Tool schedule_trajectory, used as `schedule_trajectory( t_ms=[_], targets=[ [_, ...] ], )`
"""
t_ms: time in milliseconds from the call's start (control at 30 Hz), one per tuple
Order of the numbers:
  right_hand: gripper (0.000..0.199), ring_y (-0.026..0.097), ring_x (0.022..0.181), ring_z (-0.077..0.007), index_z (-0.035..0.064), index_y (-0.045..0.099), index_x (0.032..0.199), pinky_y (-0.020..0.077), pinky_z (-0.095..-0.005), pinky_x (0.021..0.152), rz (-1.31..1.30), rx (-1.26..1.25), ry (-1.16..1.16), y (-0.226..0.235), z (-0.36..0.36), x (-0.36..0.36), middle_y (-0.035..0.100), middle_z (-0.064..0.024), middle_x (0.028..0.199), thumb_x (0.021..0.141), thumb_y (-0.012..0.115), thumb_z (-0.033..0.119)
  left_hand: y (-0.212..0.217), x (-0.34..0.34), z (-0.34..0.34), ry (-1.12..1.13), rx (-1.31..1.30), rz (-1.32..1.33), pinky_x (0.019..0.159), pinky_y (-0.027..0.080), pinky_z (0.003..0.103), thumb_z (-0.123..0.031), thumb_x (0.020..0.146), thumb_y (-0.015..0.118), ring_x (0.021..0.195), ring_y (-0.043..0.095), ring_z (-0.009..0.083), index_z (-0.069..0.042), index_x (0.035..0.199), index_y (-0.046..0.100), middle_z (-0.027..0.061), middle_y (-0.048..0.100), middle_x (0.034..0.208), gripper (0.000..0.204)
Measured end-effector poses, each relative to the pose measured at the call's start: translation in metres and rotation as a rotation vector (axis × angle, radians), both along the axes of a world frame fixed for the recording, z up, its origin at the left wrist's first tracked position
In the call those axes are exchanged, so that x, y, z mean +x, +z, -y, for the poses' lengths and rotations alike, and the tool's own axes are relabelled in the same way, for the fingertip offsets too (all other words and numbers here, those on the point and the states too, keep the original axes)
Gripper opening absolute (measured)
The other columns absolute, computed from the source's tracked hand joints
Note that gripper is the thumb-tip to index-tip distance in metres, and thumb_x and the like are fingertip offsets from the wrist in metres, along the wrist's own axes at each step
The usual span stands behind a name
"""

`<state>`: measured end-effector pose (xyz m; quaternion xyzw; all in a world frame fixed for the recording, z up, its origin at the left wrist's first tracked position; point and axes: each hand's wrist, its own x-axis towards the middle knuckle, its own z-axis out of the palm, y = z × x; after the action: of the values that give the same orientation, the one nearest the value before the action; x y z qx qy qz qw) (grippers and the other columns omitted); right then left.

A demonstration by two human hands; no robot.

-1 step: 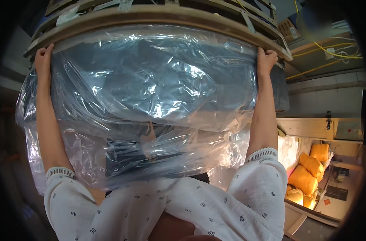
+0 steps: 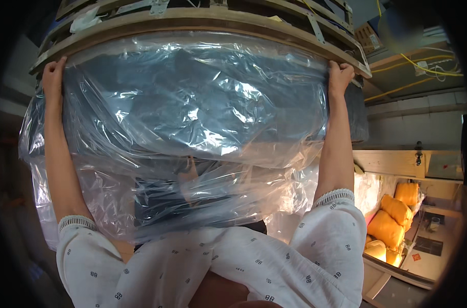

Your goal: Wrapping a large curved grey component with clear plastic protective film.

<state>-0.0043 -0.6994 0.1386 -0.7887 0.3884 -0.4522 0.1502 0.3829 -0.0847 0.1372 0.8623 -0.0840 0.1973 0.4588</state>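
Observation:
A wooden slatted frame point(image 2: 192, 19) with metal brackets lies across the top of the view. Beneath its near rail, a large dark grey-blue padded piece point(image 2: 161, 97) is covered by clear, wrinkled plastic film point(image 2: 228, 149). My left hand point(image 2: 54, 78) is closed at the left end of the rail, fingers curled against the wood. At the right end, my right hand point(image 2: 341, 77) grips the same rail with bent fingers. Both arms are stretched forward over the film's sides. The undersides of the fingers are hidden, so whether they also pinch film cannot be seen.
On the right, several orange bundles point(image 2: 390, 226) sit beside a lit area. A pale wooden board with a dark metal fitting point(image 2: 418, 146) stands behind them. Yellow cables point(image 2: 433, 71) hang at the upper right, near a cardboard box point(image 2: 367, 37). The film drapes down close to my body.
The wooden frame and my left hand have shifted very slightly to the left. My right hand stays almost in place, and both grips look the same.

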Motion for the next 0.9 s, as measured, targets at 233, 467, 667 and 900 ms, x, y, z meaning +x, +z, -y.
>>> schedule_trajectory(
  t_ms=[233,467,667,900],
  targets=[
    [0.040,0.041,0.094,-0.0315,-0.0053,0.048,0.084,0.0310,-0.0386,0.086,0.212,0.105,0.031,0.002,0.007,0.001,0.044,-0.0213,0.097,0.085,0.050,0.034,0.009,-0.013,-0.006,-0.019,-0.094,-0.191,0.067,0.036,0.022,-0.041,0.074,0.066,0.072,0.046,0.0098,-0.004,0.097,0.059,-0.0002,0.054,0.084,0.044],
    [0.050,0.048,0.094,-0.0394,-0.0071,0.059,0.083,0.0361,-0.0449,0.082,-0.105,0.012,-0.201,0.001,0.011,-0.009,0.055,-0.0269,0.092,0.083,0.047,0.041,0.012,-0.010,-0.004,-0.067,0.157,0.076,0.074,0.040,0.023,-0.041,0.078,0.064,0.078,0.051,0.0116,-0.002,0.098,0.062,0.0024,0.058,0.086,0.043],
    [0.035,0.056,0.075,-0.0178,-0.0004,0.063,0.084,0.0415,-0.0301,0.072,-0.232,0.197,0.316,0.022,-0.033,-0.048,0.062,-0.0082,0.077,0.076,0.063,0.034,0.033,-0.047,-0.052,-0.137,0.012,-0.036,0.079,0.041,0.025,-0.035,0.081,0.061,0.087,0.056,0.0144,-0.004,0.100,0.064,0.0065,0.062,0.097,0.036],
    [0.024,0.058,0.081,-0.0281,0.0002,0.060,0.093,0.0448,-0.0405,0.075,-0.434,-0.315,-0.031,0.083,-0.012,-0.173,0.061,-0.0157,0.087,0.079,0.059,0.020,0.012,-0.136,0.092,-0.497,0.195,0.184,0.064,0.043,0.037,-0.028,0.071,0.064,0.074,0.055,0.0258,-0.004,0.071,0.061,0.0118,0.056,0.077,0.024]
  ],
)
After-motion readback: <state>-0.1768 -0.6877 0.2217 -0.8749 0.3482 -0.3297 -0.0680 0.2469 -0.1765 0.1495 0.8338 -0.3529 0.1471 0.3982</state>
